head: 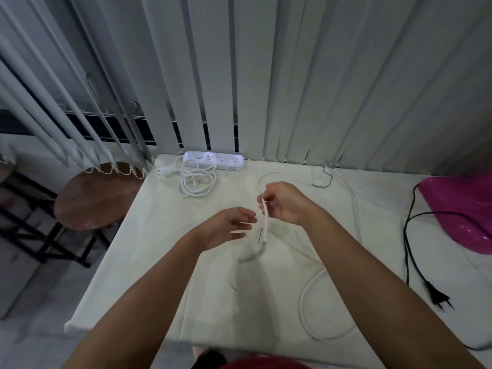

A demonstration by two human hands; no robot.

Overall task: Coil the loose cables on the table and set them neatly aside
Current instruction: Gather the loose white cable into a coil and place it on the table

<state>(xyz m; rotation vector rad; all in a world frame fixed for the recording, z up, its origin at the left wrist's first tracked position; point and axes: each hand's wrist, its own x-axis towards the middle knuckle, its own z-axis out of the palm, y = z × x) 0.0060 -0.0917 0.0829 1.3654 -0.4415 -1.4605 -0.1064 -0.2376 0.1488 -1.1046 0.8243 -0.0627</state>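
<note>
While the right hand (283, 203) pinched the white cable (265, 223), the left hand (229, 227) hovered beside.
Its fingers (246, 216) were loosely spread, holding nothing.

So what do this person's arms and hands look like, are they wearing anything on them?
Nothing worn: the left hand and right hand are bare, without gloves, rings or watch, and both forearms show no sleeves. The left hand's nails look long and pale.
</note>
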